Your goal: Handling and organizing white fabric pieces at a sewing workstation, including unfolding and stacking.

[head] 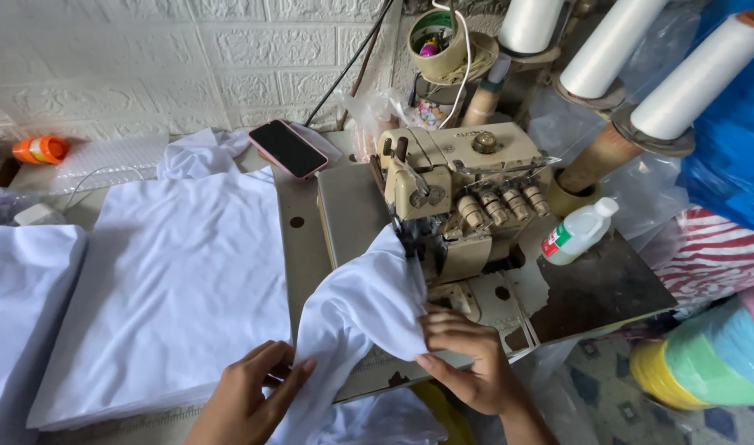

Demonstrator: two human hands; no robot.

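Note:
A piece of white fabric [364, 301] is draped over the bed of a beige overlock sewing machine [451, 198], its top edge reaching the presser foot. My left hand [249, 395] rests on the lower left part of this fabric, fingers spread and lightly curled on it. My right hand [467, 354] pinches the fabric's right edge just in front of the machine.
A stack of white fabric [171, 288] lies left of the machine, more white cloth [23, 305] at far left. A phone [288, 148] lies behind. A small plastic bottle [578, 232] and large white thread cones [698, 74] stand right. Coloured rolls [706, 363] sit at lower right.

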